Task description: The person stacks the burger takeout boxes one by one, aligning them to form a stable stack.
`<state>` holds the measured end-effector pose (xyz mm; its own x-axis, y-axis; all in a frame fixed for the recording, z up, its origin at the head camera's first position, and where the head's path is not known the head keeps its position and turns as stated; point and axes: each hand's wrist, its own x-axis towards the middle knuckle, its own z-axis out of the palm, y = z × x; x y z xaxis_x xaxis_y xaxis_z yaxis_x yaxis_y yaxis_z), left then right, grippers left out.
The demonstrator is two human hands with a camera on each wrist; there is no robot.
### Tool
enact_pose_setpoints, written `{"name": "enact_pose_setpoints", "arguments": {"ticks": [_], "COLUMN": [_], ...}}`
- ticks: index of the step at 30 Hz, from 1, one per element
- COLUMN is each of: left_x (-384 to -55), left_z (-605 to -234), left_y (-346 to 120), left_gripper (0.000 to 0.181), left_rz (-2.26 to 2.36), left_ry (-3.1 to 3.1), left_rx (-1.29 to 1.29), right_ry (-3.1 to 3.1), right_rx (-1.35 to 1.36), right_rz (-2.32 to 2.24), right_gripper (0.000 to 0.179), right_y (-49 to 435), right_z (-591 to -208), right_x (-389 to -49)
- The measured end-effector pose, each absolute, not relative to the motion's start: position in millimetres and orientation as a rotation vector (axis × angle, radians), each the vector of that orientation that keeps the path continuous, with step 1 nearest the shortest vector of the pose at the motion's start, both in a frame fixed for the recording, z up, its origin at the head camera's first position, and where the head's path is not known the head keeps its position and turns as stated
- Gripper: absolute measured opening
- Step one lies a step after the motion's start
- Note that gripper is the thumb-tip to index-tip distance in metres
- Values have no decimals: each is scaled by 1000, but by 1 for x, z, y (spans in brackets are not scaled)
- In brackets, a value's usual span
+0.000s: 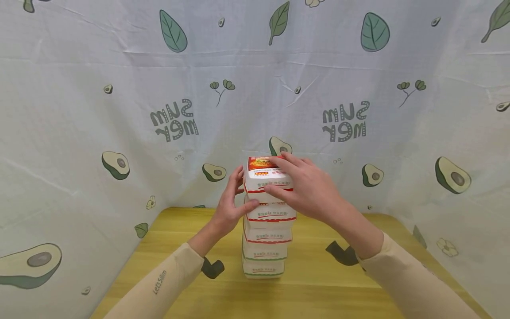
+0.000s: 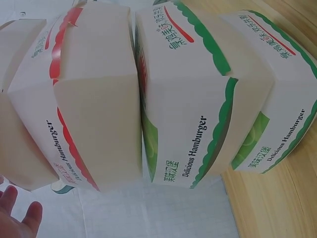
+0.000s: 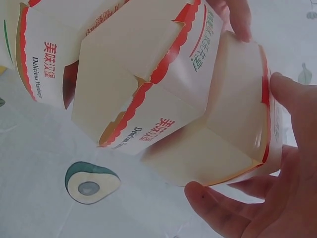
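Note:
A tall stack of white burger boxes stands in the middle of the table, and its tiers do not line up exactly. My right hand (image 1: 308, 188) grips the top burger box (image 1: 264, 180), which has a red food picture on its lid; thumb in front, fingers over the top. In the right wrist view that hand (image 3: 292, 198) reaches around the box's edge. My left hand (image 1: 228, 206) is at the stack's left side, fingers fairly straight, thumb against the front near the second burger box (image 1: 275, 212). Lower down, the burger boxes (image 2: 178, 99) show green scalloped trim.
The yellow wood-grain table (image 1: 318, 288) carries the stack. A pale curtain (image 1: 255, 110) printed with avocados and leaves hangs behind and along both sides. Dark printed shapes (image 1: 341, 253) show near both sleeves.

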<state>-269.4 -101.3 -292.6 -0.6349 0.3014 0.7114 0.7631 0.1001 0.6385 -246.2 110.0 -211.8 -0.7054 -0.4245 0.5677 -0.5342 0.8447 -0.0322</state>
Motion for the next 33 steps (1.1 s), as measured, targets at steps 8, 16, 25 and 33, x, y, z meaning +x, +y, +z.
{"name": "enact_pose_setpoints", "arguments": {"ticks": [8, 16, 25, 33], "left_x": [-269, -269, -268, -268], "left_z": [-293, -294, -295, -295], "left_y": [-101, -101, -100, -100], "left_gripper": [81, 82, 82, 81], "left_rz": [-1541, -1538, -1527, -1529], "left_ry": [-2008, -2000, -2024, -2024], "left_rx": [-1013, -1021, -1008, -1006], "right_ry": [-2437, -2421, -2432, -2458], "right_rx": [693, 693, 669, 644], "right_rz": [263, 284, 287, 288], "right_gripper": [71, 67, 67, 68], "right_y": [112, 114, 115, 115], "right_z": [-214, -214, -215, -214], "right_x": [-248, -248, -249, -249]}}
